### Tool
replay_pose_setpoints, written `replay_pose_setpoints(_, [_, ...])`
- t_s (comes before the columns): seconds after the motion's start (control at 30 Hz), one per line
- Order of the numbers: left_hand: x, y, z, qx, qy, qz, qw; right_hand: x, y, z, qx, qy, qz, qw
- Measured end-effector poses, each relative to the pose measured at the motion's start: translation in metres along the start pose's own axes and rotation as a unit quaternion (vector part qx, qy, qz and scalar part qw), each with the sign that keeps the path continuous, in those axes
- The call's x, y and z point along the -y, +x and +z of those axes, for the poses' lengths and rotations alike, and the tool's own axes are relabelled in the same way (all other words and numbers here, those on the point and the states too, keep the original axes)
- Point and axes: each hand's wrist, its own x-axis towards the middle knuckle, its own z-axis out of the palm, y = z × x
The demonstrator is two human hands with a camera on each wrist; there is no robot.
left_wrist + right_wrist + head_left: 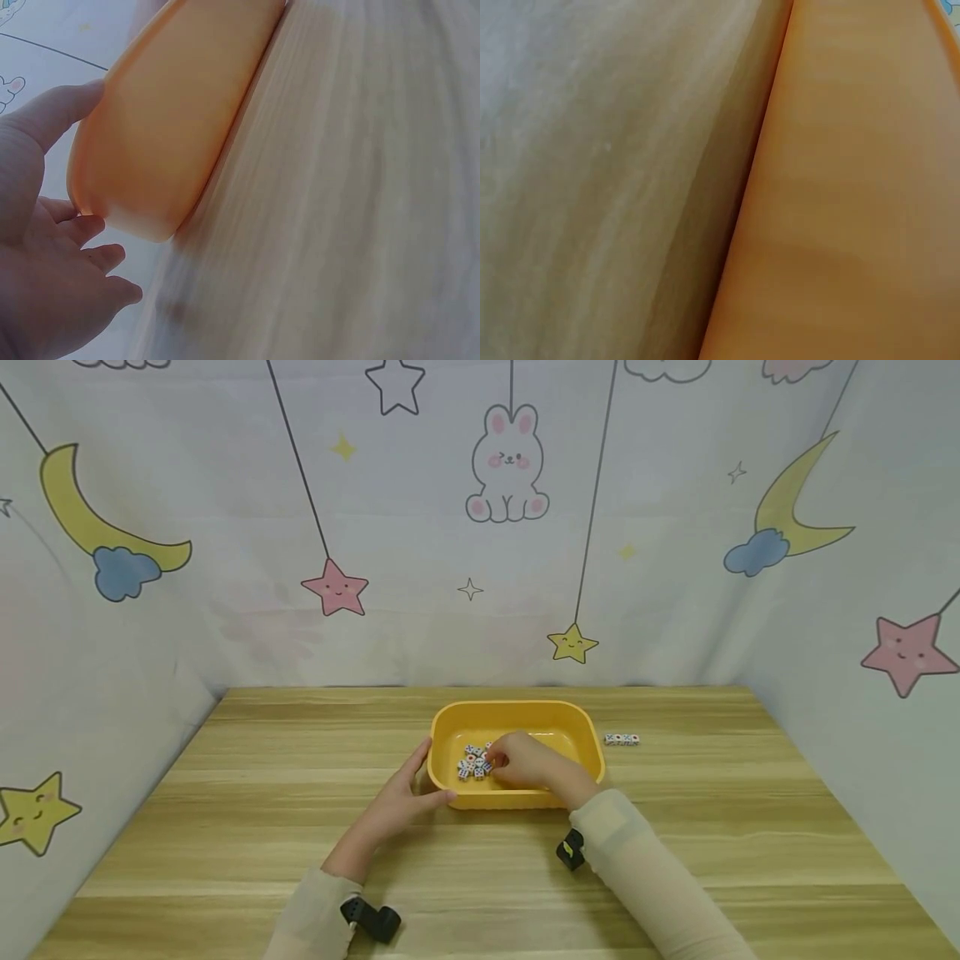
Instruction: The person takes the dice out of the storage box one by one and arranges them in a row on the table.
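A yellow plastic bin (525, 799) stands on the wooden table with a cluster of white dice (471, 763) in its left part. My left hand (393, 802) grips the bin's near left corner, thumb at the near rim and fingers along the left side. The left wrist view shows that hand (52, 247) against the outer wall (165, 120). Reaching over the near rim, my right hand (528, 762) has bent fingers down at the dice. Whether it pinches a die is hidden. Only the bin's outer wall (855, 180) and the table show in the right wrist view.
A short row of several dice (622, 740) lies on the wooden table (712, 827) to the right of the bin. Behind the table hangs a pale cloth (420, 643) printed with stars, moons and a rabbit.
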Motion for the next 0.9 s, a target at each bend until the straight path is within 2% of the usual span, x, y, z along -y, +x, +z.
replay_pose_setpoints(0.23, [0.0008,0.0006,0.0004,0.001,-0.006,0.002,1.0,-0.0012,0.0014,0.0016,-0.001,-0.006,0.007,1.0])
replay_pose_setpoints(0.4, [0.0011,0.0008,0.0005,0.0,-0.002,0.003,1.0,-0.0016,0.0028,0.0018,0.003,-0.013,-0.006,0.9999])
replay_pose_setpoints(0.9, [0.0004,0.0004,0.0016,-0.008,0.003,0.0,1.0,-0.0049,0.0049,0.005,0.003,0.001,0.005,1.0])
